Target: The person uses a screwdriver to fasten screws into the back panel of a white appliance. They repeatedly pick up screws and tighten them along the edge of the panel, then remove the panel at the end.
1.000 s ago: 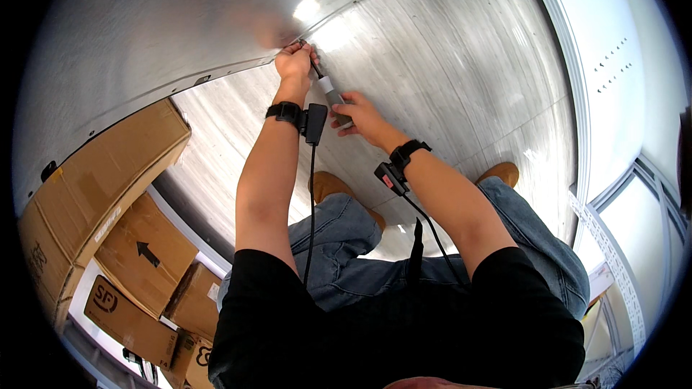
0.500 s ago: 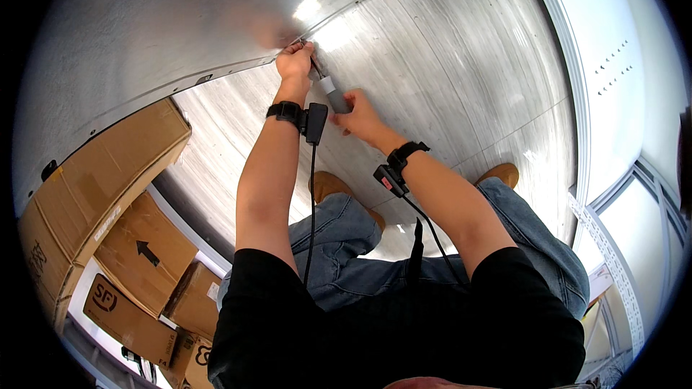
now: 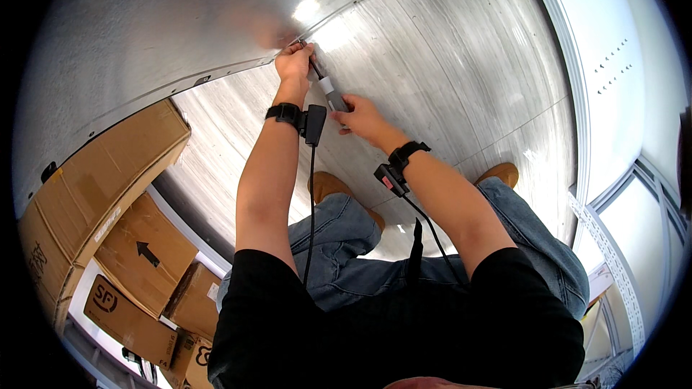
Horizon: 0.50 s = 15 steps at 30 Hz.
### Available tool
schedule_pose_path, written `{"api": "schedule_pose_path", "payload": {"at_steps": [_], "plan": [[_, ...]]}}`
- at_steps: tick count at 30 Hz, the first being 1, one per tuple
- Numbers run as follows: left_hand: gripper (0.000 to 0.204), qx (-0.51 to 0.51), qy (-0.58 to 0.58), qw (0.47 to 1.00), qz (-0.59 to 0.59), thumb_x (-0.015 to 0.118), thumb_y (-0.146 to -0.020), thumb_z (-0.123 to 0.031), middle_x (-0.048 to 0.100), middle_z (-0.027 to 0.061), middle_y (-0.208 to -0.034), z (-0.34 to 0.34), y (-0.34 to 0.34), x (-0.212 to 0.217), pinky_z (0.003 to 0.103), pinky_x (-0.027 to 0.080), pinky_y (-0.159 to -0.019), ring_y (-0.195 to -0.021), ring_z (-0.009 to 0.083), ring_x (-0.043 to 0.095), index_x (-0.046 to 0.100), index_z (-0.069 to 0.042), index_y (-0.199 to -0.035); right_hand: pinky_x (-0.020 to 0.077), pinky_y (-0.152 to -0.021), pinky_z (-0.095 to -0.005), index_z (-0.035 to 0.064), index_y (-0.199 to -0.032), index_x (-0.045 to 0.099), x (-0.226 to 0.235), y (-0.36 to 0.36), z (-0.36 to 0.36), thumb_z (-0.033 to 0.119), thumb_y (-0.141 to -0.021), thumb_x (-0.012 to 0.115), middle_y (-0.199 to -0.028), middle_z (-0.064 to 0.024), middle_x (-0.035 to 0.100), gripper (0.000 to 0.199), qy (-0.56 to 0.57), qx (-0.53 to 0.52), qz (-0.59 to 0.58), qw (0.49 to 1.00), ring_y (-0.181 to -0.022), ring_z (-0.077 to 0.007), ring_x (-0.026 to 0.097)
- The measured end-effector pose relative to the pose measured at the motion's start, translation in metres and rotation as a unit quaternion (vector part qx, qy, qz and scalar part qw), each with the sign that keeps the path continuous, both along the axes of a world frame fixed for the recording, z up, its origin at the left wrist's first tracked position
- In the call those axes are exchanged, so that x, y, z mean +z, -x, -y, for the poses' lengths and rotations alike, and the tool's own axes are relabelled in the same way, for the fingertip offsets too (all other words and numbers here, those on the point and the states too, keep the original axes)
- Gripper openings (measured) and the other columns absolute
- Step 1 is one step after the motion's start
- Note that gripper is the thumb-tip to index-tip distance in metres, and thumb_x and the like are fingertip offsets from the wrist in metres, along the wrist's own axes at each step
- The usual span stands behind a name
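A screwdriver (image 3: 334, 99) with a grey handle, a white collar and a dark shaft slants up toward the lower edge of a big grey metal panel (image 3: 180, 21). My right hand (image 3: 362, 121) is closed around the handle, thumb and fingers on either side of it. At the panel's edge, my left hand (image 3: 294, 63) pinches beside the shaft's far end. Its fingers hide the tip and whatever they grip there. Small dark holes or fasteners run along the panel's edge.
Cardboard boxes (image 3: 148, 252) are stacked at the left, one long box (image 3: 108, 173) lying against the panel. Beneath my hands is a grey wood-look floor (image 3: 447, 79). A white frame (image 3: 566, 50) borders it at the right. Cables hang from both wrist straps.
The screwdriver's handle has turned slightly in my right hand, whose fingers have shifted a little. My left hand stays almost in place at the panel's edge.
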<state>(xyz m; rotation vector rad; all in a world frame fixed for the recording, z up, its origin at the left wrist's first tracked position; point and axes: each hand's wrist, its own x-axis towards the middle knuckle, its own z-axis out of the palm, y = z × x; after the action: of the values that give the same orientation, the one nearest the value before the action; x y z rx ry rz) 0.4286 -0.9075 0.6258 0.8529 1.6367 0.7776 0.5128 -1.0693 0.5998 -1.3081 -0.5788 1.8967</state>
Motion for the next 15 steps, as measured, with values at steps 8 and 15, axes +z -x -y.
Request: {"api": "schedule_pose_path", "payload": {"at_steps": [8,15], "plan": [[0.006,-0.028,0.003,0.999,0.042,0.059,-0.086,0.000,0.061,0.0076,-0.075,-0.004,0.007,-0.004,0.028,0.048,-0.054,-0.059,0.0159,0.058,0.054,-0.003,-0.086,0.0514,-0.061,-0.0303,-0.0022,-0.123,0.043,0.009,-0.004,0.000,0.016,-0.087,0.062,-0.102,-0.0097,0.055,0.044,0.051,-0.079,-0.095,0.991,-0.079,-0.0179,0.059],[0.008,-0.026,0.022,0.999,0.038,0.052,-0.092,-0.007,0.063,0.0100,-0.078,-0.003,0.003,0.008,0.030,0.053,-0.058,-0.063,0.0182,0.062,0.056,0.000,-0.093,0.0542,-0.068,-0.0335,-0.0027,-0.131,0.038,-0.002,0.000,0.006,0.013,-0.092,0.054,-0.109,-0.0104,0.053,0.045,0.050,-0.093,-0.103,0.989,-0.090,-0.0191,0.056]]}}
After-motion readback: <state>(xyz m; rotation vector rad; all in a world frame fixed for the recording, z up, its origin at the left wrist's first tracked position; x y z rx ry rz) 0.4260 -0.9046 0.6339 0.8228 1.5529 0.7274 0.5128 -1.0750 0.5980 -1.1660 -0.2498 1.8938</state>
